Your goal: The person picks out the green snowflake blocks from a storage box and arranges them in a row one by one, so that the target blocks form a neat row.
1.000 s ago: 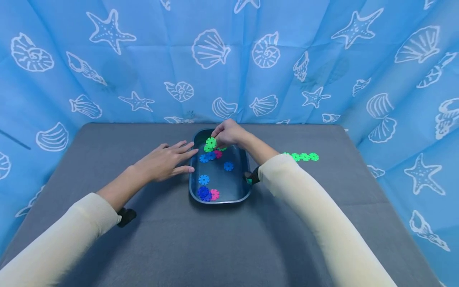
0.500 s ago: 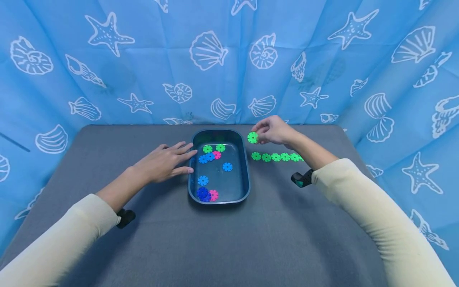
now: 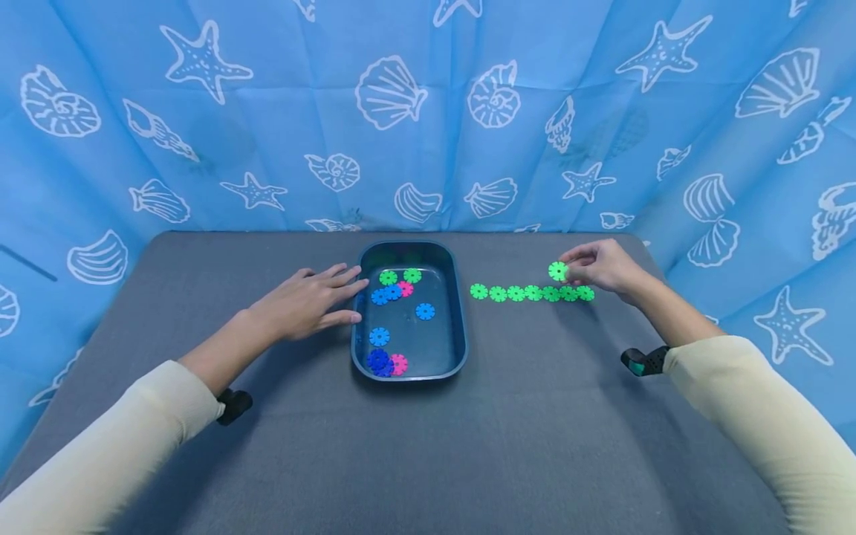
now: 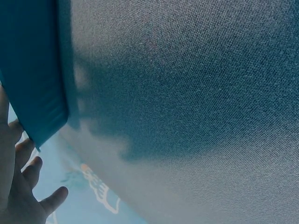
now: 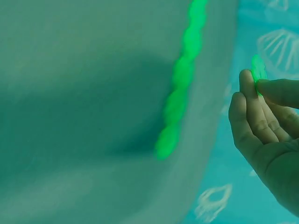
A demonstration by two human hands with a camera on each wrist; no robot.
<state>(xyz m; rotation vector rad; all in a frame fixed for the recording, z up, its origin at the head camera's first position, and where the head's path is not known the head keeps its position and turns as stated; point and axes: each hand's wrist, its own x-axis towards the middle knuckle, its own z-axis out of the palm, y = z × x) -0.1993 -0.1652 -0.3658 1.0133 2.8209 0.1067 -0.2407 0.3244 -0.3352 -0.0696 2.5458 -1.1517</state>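
Observation:
My right hand (image 3: 605,265) pinches a green notched plastic disc (image 3: 558,271) between thumb and fingers, just behind a row of green discs (image 3: 515,293) on the table. In the right wrist view the pinched disc (image 5: 258,73) is seen nearly edge-on, apart from the row (image 5: 180,84). With its fingers spread, my left hand (image 3: 307,301) rests its fingertips against the left rim of a dark blue tray (image 3: 461,327). Inside the tray lie two green discs (image 3: 412,276), several blue discs (image 3: 425,311) and two pink discs (image 3: 399,364).
A grey cloth-covered table (image 3: 428,461) carries everything. Behind it hangs a blue curtain (image 3: 428,148) with white shell and starfish prints. Dark wrist cameras (image 3: 645,361) sit below both cuffs.
My right hand has lifted a green disc from the tray and carried it right, over to the far side of the green row. The left hand has stayed at the tray's rim.

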